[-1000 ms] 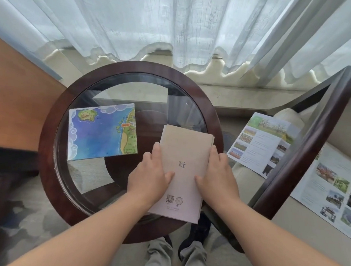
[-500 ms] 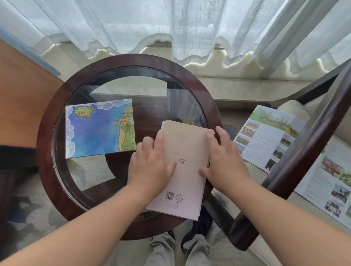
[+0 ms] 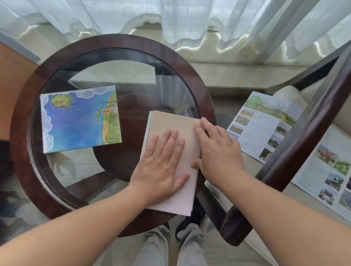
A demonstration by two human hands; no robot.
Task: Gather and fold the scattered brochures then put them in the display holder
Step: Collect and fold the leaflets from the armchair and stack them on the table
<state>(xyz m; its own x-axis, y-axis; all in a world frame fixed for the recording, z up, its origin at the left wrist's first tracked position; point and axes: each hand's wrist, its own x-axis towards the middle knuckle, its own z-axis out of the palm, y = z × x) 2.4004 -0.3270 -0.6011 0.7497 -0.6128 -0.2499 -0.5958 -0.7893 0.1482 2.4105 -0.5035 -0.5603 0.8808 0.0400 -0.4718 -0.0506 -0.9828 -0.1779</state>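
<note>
Left hand (image 3: 161, 167): flat, palm down, fingers straight and together, weight on the middle of the beige brochure (image 3: 171, 122). Likely pinning it so the fold cannot spring open.

Right hand (image 3: 219, 155): also flat-fingered, laid along the brochure's right edge with the thumb against that edge. Reads as pressing the crease. Neither hand grips anything.

The beige brochure lies under both hands on the round glass tabletop (image 3: 112, 69), its near end overlapping the dark wood rim. Stacked page edges show along its left side, so it is folded.

Left of the left hand and apart from it: map brochure (image 3: 79, 119), flat on the glass, probably parked as finished.

Right of the right hand, beyond the chair arm (image 3: 323, 115): nearer photo brochure (image 3: 263, 127) and farther photo brochure (image 3: 339, 173), both unfolded on the seat, not yet gathered.

Display holder: not in view.
</note>
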